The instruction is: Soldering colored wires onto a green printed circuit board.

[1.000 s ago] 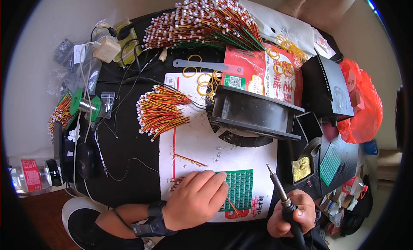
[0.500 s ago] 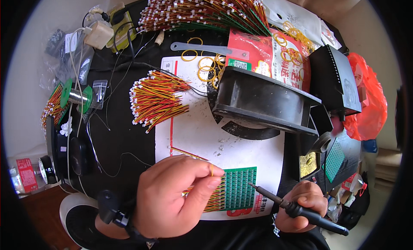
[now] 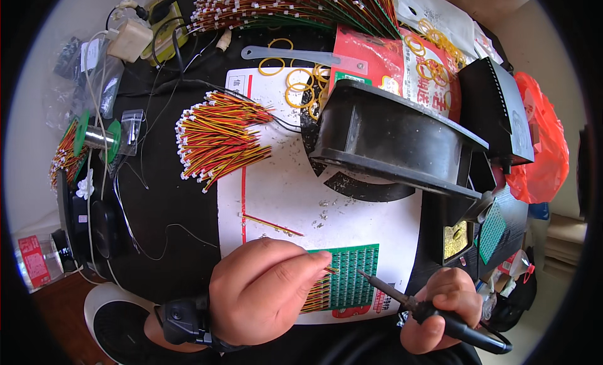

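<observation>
My right hand (image 3: 449,302) is wrapped round the black handle of a soldering iron (image 3: 468,332), whose thin tip points up and left over a green circuit board panel (image 3: 357,278). My left hand (image 3: 257,296) pinches a thin red-and-yellow wire (image 3: 331,270) at the panel's left side. Its other end is hidden by my hand. Rows of similar wires (image 3: 316,297) lie along the panel's left edge, partly covered by my fingers. Beyond my left hand, one loose white-plugged wire (image 3: 273,225) rests on the white sheet (image 3: 264,195).
A black fan (image 3: 402,139) stands behind the panel. To its left lies a bundle of wires (image 3: 223,139). A tray of golden wool (image 3: 455,239) sits at the right, below a black box (image 3: 499,114). A green solder spool (image 3: 97,137) stands far left. Rubber bands (image 3: 299,95) lie behind.
My left hand has shifted slightly right, its pinched wire now against the panel's left part. The iron's tip has moved slightly left over the panel. The whole view has shifted a little.
</observation>
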### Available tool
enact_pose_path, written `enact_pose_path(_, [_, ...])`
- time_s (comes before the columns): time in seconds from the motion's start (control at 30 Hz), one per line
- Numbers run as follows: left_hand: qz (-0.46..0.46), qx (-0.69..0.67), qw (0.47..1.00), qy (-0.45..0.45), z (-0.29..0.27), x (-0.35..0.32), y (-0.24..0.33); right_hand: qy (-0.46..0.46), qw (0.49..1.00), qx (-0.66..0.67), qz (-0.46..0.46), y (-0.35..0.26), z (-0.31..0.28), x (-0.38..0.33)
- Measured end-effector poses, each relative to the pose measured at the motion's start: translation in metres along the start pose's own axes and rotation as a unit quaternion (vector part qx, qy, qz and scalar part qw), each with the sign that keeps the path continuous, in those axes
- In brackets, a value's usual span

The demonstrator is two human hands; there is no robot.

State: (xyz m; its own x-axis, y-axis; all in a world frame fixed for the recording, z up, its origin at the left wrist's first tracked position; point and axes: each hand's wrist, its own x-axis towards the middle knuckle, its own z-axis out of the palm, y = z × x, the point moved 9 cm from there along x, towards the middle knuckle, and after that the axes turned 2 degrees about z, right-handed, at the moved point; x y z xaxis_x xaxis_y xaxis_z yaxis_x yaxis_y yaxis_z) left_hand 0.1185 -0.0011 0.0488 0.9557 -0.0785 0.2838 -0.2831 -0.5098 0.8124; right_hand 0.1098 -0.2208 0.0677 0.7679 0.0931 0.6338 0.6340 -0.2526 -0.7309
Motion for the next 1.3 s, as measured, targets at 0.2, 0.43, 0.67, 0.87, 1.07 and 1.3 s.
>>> enact_pose_path(0.2, [0.020,0.013,1.000,0.012,-0.001,-0.002,0.001,0.100,0.993,0.001,-0.062,-0.009,-0.039,-0.004])
enact_pose_path(0.43, [0.040,0.015,0.999,0.007,0.003,-0.003,0.005,0.086,0.878,-0.419,-0.216,-0.010,-0.037,-0.003])
enact_pose_path(0.67, [0.025,0.028,0.999,0.018,0.001,-0.004,0.000,-0.040,0.886,-0.430,-0.170,-0.005,-0.027,0.005])
enact_pose_path(0.87, [0.025,0.024,0.999,0.024,0.000,-0.002,0.001,0.156,0.862,-0.472,-0.103,0.001,-0.054,-0.025])
enact_pose_path(1.07, [0.034,0.019,0.999,0.013,0.003,-0.002,0.004,0.242,0.831,-0.499,0.046,-0.006,-0.067,-0.011])
enact_pose_path(1.3, [0.040,0.046,0.997,-0.045,0.020,-0.009,-0.007,0.128,0.982,-0.029,0.133,0.011,-0.029,-0.013])
